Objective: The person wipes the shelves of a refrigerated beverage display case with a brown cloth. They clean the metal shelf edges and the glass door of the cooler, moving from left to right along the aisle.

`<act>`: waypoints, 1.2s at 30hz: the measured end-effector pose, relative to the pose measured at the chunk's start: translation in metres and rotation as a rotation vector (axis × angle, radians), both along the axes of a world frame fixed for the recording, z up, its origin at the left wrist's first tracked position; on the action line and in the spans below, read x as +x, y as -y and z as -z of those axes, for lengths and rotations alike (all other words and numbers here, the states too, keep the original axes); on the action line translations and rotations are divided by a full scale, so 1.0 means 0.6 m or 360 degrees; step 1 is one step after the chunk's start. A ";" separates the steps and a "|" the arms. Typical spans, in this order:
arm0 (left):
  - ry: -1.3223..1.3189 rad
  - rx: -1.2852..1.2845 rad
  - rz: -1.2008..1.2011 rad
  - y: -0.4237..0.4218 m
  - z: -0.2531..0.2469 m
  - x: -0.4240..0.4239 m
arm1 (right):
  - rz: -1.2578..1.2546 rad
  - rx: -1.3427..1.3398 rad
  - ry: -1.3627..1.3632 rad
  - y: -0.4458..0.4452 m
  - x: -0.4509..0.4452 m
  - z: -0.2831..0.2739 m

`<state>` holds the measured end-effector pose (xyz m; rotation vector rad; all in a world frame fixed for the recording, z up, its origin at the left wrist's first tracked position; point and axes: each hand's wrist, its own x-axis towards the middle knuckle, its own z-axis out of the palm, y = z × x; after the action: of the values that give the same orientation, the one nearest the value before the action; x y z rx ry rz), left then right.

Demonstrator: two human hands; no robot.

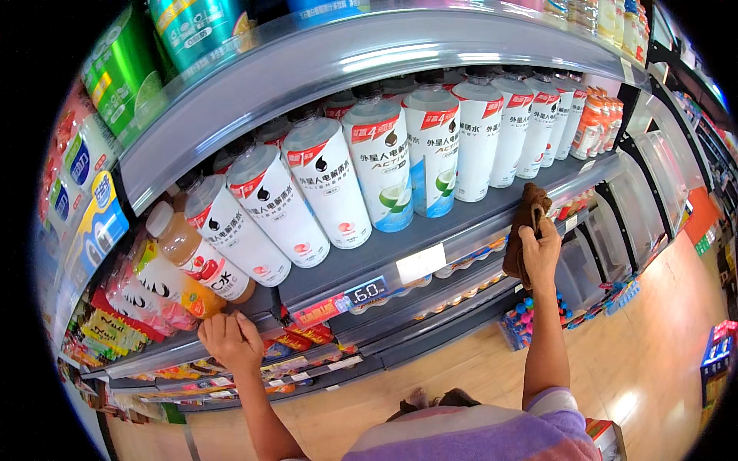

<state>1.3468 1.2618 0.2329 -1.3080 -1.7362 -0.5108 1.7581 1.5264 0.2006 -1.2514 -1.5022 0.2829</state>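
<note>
My right hand [540, 253] grips a folded brown cloth [520, 248] against the front edge of the dark grey shelf [455, 230]. Just behind the cloth stands a row of white-labelled electrolyte drink bottles [324, 184], some with coconut pictures on them. At the left, my left hand [232, 341] rests with curled fingers at the shelf's front edge and seems to hold nothing. Close above it are an orange-labelled bottle [179, 282] and a brownish drink bottle [204, 259] with a white cap.
An upper shelf with a clear front guard [380, 52] overhangs the bottles. A price display [368, 292] and a white tag [421, 262] sit on the shelf edge. Lower shelves hold packaged goods. Clear-fronted bins [657, 167] are at right, above the wooden floor [622, 346].
</note>
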 end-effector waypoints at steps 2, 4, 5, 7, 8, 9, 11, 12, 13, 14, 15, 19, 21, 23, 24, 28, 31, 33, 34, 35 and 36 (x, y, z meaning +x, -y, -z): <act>0.0026 0.0142 0.0185 -0.015 -0.015 0.033 | 0.0004 0.0013 -0.0007 0.000 -0.004 0.000; 0.0155 0.0201 0.0380 -0.033 -0.024 0.071 | 0.0018 0.0033 -0.0029 0.000 -0.003 -0.005; 0.0199 0.0183 0.0474 -0.043 -0.026 0.088 | 0.0039 0.0043 -0.0012 0.001 -0.005 -0.005; 0.0273 0.0150 0.0665 -0.072 -0.037 0.124 | 0.0082 0.0067 0.0011 0.001 -0.003 -0.003; 0.0243 0.0115 0.0682 -0.083 -0.040 0.136 | 0.0075 0.0117 0.0031 0.000 -0.004 0.000; 0.0274 0.0121 0.0694 -0.096 -0.041 0.149 | 0.0100 0.0136 0.0062 0.000 -0.006 0.002; 0.0339 0.0135 0.0723 -0.125 -0.039 0.173 | 0.0056 0.0169 0.0014 0.002 -0.004 0.004; 0.0391 0.0148 0.0716 -0.135 -0.035 0.180 | -0.0041 0.0123 -0.0050 0.007 -0.005 -0.007; 0.0442 0.0160 0.0698 -0.143 -0.030 0.187 | -0.0144 0.0153 -0.0165 0.006 -0.004 -0.004; 0.0492 0.0173 0.0679 -0.150 -0.024 0.193 | -0.0309 0.0112 -0.0286 0.007 0.000 -0.005; 0.0545 0.0183 0.0662 -0.157 -0.018 0.199 | -0.0472 0.0065 -0.0406 0.008 0.003 -0.011; 0.0446 0.0350 0.0444 -0.187 0.000 0.214 | -0.0756 0.0406 -0.0336 0.009 0.006 -0.082; 0.0369 0.0452 0.0463 -0.205 0.007 0.219 | -0.0775 0.0580 -0.0216 0.008 -0.001 -0.131; 0.0270 0.0489 0.0386 -0.193 0.006 0.211 | -0.0833 0.0743 -0.0171 0.002 -0.033 -0.164; 0.0287 0.0529 0.0414 -0.199 0.008 0.213 | -0.0815 0.0809 -0.0095 -0.002 -0.043 -0.181; 0.0274 0.0553 0.0399 -0.208 0.014 0.216 | -0.0744 0.1035 0.0227 -0.027 -0.084 -0.211; 0.0239 0.0604 0.0388 -0.213 0.017 0.218 | -0.0816 0.0848 0.0613 -0.029 -0.082 -0.197; 0.0230 0.0597 0.0351 -0.211 0.014 0.217 | -0.0936 0.0664 0.0742 -0.021 -0.062 -0.180; 0.0229 0.0592 0.0333 -0.208 0.015 0.218 | -0.1041 0.0498 0.0892 -0.021 -0.050 -0.175; 0.0235 0.0604 0.0316 -0.207 0.017 0.219 | -0.1208 0.0381 0.0958 -0.026 -0.039 -0.174; 0.0236 0.0609 0.0317 -0.209 0.017 0.219 | -0.1356 0.0254 0.1015 -0.033 -0.027 -0.173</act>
<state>1.4780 1.3869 0.2227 -1.1922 -1.5338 -1.0229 1.7417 1.5460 0.3042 -0.5138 -2.5201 0.3158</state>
